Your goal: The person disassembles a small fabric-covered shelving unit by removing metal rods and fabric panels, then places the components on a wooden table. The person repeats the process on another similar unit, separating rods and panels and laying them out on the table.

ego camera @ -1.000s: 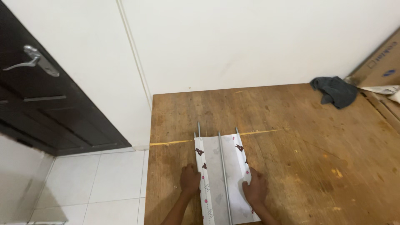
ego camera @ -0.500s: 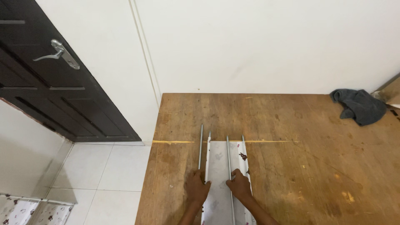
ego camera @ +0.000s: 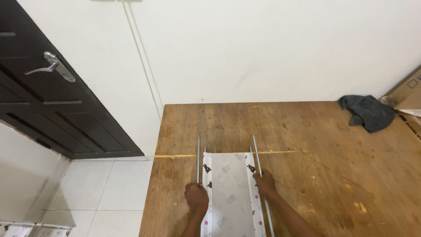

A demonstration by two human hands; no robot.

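Left hand (ego camera: 196,197) is clenched around one metal rod (ego camera: 198,159), right hand (ego camera: 265,183) grasping the other rod (ego camera: 258,162), either side of the patterned sheet (ego camera: 230,193) at the wooden table's (ego camera: 307,145) near edge.

A home room: dark panelled door (ego camera: 52,101), tiled floor (ego camera: 94,188), wooden worktable (ego camera: 315,145).

Two hands, left (ego camera: 196,197) and right (ego camera: 265,183); four rods (ego camera: 198,164); one patterned sheet (ego camera: 230,193); one grey cloth (ego camera: 367,112); one cardboard box (ego camera: 408,94).
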